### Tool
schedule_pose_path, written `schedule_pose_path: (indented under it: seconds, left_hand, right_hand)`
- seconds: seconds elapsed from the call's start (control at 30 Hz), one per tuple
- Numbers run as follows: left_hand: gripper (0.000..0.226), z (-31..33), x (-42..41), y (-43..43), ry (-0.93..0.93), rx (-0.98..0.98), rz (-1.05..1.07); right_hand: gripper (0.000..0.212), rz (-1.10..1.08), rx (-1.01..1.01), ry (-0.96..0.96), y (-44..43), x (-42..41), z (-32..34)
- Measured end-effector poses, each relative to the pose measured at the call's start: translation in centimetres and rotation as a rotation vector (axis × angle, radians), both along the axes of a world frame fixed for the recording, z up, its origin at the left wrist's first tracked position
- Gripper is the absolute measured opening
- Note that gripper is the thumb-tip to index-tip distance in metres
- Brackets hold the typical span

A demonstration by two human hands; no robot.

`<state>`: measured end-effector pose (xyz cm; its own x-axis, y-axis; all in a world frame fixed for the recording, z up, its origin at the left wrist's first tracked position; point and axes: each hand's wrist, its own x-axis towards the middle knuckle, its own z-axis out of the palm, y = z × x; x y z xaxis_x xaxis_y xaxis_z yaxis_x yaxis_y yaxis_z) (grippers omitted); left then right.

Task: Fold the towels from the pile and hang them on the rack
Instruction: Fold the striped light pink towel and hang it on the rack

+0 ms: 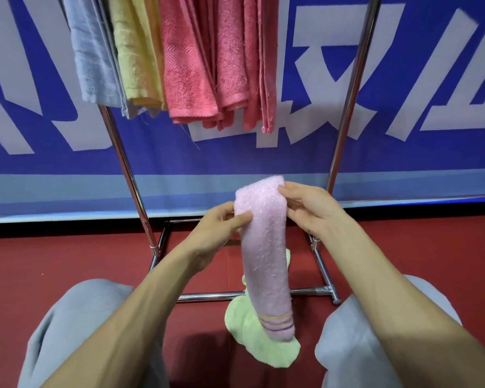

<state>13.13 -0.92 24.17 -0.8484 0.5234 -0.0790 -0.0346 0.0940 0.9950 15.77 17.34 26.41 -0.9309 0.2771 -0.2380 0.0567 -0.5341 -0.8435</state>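
Both arms reach forward; the left hand (pixel 221 222) has its grip pinched on the left edge of a folded pink towel (pixel 266 261), thumb in front; the right hand (pixel 305 208) has its grip curled round the top right corner; the towel hangs narrow over a green towel (pixel 249 331) on the red floor (pixel 67 261); the rack (pixel 350 88) carries blue-grey (pixel 93 57), yellow (pixel 135 51) and coral towels (pixel 207 65); a blue banner (pixel 235 158) stands behind.

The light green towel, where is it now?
Head view, low centre: the light green towel lies on the red floor across the rack's base bar, partly behind the hanging pink towel.
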Motion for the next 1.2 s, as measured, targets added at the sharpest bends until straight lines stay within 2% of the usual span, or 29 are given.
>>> schedule_pose_path:
  seconds: [0.1,0.17,0.23,0.4,0.47,0.53,0.63,0.7,0.77,0.83,0.87,0.97,1.03,1.2]
  left_hand:
    - [0.019,0.8,0.1,0.0,0.103,0.065,0.053]
    - [0.019,1.4,0.0,-0.3,0.13,0.095,0.085]
    - [0.019,2.0,-0.3,-0.6,0.138,0.109,0.123]
    - [0.02,3.0,-0.9,-1.7,0.076,0.124,0.215]
    - [0.024,3.1,-1.3,-2.3,0.047,0.129,0.263]
    - [0.03,3.2,-1.5,-2.9,0.005,0.135,0.318]
    - [0.026,3.2,-1.6,-3.5,-0.053,0.149,0.374]
    - [0.032,3.1,-1.8,-3.8,-0.092,0.171,0.409]
    - [0.035,3.0,-2.0,-3.9,-0.131,0.196,0.455]
    - [0.026,3.0,-2.1,-3.8,-0.182,0.218,0.484]
    - [0.018,2.9,-2.1,-3.7,-0.21,0.233,0.488]
    - [0.015,2.5,-2.2,-3.2,-0.227,0.222,0.466]
    - [0.013,1.7,-2.3,-2.6,-0.211,0.131,0.427]
    - [0.039,0.0,-1.6,-1.4,-0.215,-0.087,0.168]
  right_hand:
    - [0.012,0.01,-0.007,-0.023,-0.6,-0.1,-0.4]
    - [0.016,0.022,0.042,-0.068,-1.2,-0.1,-0.8]
    - [0.027,0.089,0.124,-0.112,-1.9,-0.1,-1.3]
    - [0.079,0.424,0.221,-0.178,-3.4,0.0,-2.2]
    - [0.085,0.486,0.24,-0.185,-3.5,0.0,-2.2]
    - [0.078,0.504,0.248,-0.177,-3.5,0.0,-2.0]
    - [0.053,0.523,0.24,-0.148,-3.5,0.3,-1.9]
    - [0.042,0.534,0.231,-0.091,-3.4,0.5,-1.8]
    - [0.025,0.545,0.282,-0.003,-3.3,0.8,-1.4]
    - [0.014,0.51,0.385,0.056,-3.3,1.1,-1.1]
    - [0.013,0.464,0.45,0.071,-3.3,1.1,-1.0]
    - [0.008,0.297,0.633,0.115,-3.4,0.9,-1.1]
    - [0.007,0.219,0.63,0.133,-3.5,0.6,-1.1]
    - [0.012,0.159,0.551,0.142,-3.0,0.3,-0.4]
